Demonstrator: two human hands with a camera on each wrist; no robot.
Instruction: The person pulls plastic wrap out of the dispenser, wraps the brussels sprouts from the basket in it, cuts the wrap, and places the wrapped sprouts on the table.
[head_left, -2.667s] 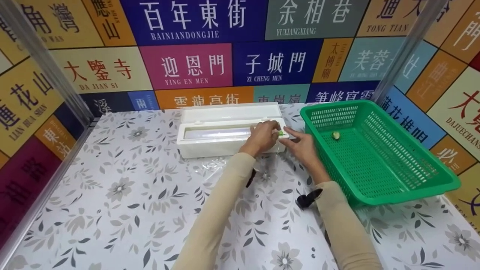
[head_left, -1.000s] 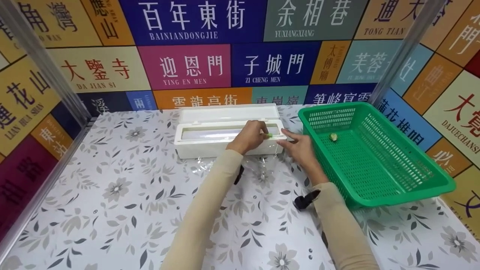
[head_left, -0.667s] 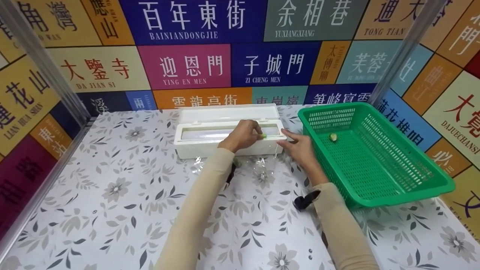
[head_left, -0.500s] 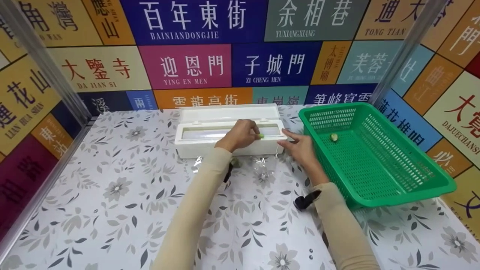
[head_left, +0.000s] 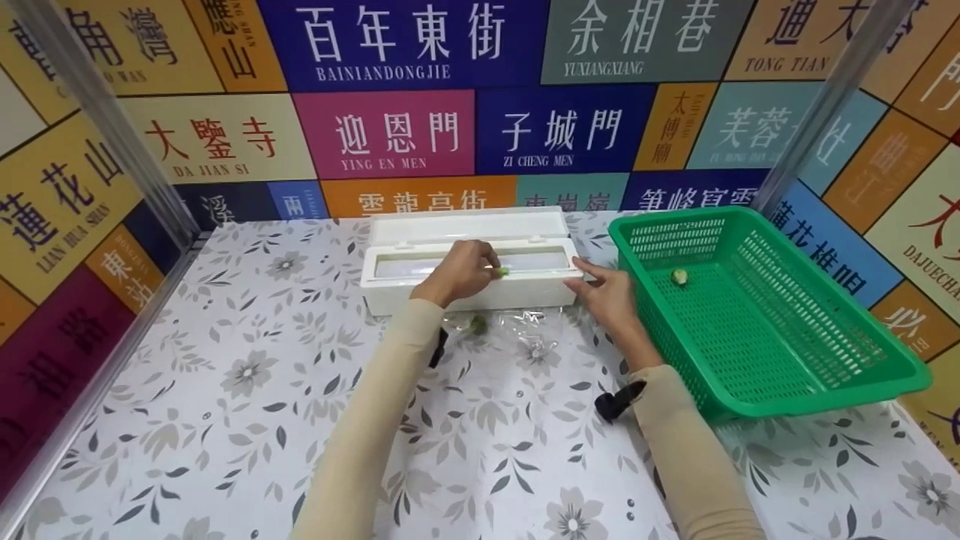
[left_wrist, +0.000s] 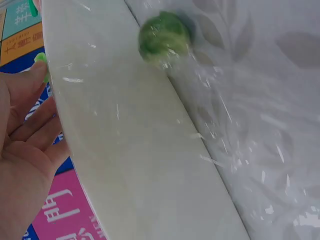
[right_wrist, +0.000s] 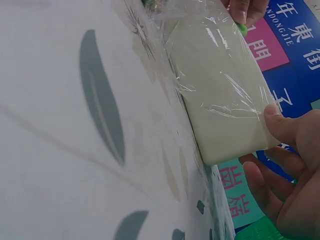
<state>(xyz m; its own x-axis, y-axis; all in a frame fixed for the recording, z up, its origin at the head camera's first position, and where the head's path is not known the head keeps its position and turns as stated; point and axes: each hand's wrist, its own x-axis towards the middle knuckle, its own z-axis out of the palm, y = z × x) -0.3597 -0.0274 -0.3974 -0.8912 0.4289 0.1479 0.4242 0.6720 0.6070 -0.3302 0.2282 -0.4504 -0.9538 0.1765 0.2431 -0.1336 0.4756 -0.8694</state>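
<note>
A white cling film dispenser (head_left: 517, 291) stands at the back of the table, its lid (head_left: 469, 225) raised. My left hand (head_left: 459, 271) pinches a small green slide cutter (head_left: 504, 271) on the front top edge, near the middle. At the right end, my right hand (head_left: 609, 300) grips the dispenser's corner between thumb and fingers. Clear cling film (head_left: 534, 328) hangs down the front and spreads crumpled on the table. Under it, against the dispenser's foot, is a round green vegetable (left_wrist: 164, 37), like a Brussels sprout. The right wrist view shows the right thumb (right_wrist: 280, 122) pressing the film-covered front.
A green perforated plastic basket (head_left: 825, 401) stands close to the right forearm. Inside it lies one small pale-green vegetable piece (head_left: 679, 277). A flower-patterned cloth (head_left: 225, 420) covers the table, and printed panels (head_left: 382, 131) rise behind and at both sides.
My left hand has moved left along the dispenser's edge with the green cutter, from the right end to near the middle. The round vegetable has come into view. My right hand stays at the corner.
</note>
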